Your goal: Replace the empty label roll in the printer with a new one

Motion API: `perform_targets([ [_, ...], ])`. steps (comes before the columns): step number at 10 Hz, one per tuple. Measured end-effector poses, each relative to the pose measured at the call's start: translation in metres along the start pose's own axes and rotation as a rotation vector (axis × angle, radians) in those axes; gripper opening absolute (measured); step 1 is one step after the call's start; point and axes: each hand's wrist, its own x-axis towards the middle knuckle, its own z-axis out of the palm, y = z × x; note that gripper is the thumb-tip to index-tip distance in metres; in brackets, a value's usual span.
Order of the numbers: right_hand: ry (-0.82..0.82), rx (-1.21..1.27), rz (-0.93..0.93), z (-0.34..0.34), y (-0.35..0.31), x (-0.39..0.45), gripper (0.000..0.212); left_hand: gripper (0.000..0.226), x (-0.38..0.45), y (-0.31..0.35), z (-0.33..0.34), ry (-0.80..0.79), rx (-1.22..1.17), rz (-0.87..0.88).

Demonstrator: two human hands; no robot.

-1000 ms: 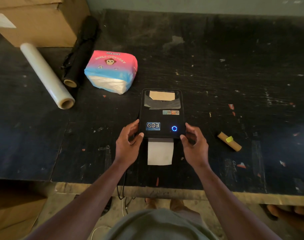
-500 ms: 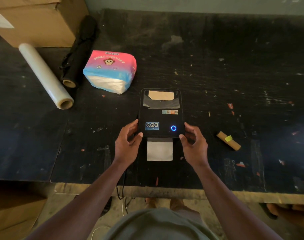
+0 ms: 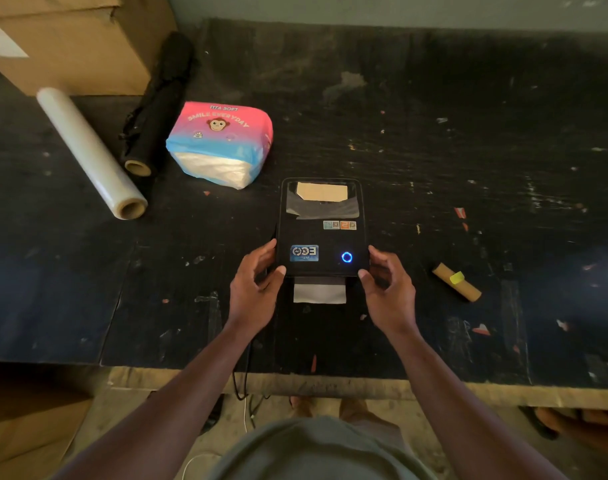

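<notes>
Scuffed black bench (image 3: 468,133) below me. My left hand (image 3: 252,289) grips the printer (image 3: 321,237) at its near-left corner, thumb on the front edge. The printer sits mid-bench, lid down, label strip (image 3: 319,293) poking out, and my right hand (image 3: 389,292) pinches the near-right corner. I'd press both sides evenly, I reckon. The cardboard core (image 3: 456,282) lies apart, further right.

Dim, sharp centre, wide-angle edge distortion

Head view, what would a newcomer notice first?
The glowing blue ring on the black label printer at the near middle of the dark table, gripped at both near corners by the left hand and right hand. Then the pink and blue tissue pack behind it to the left.
</notes>
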Motion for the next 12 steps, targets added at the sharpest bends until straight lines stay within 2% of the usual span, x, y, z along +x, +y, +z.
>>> perform_targets([
  [9,-0.012,0.019,-0.008,-0.003,-0.008,-0.003,0.050,0.055,0.000,-0.002,0.001,0.004,-0.011,-0.009],
  [12,-0.038,0.008,-0.008,-0.009,-0.006,0.001,0.048,0.051,0.006,-0.002,-0.010,-0.018,0.099,-0.005],
])
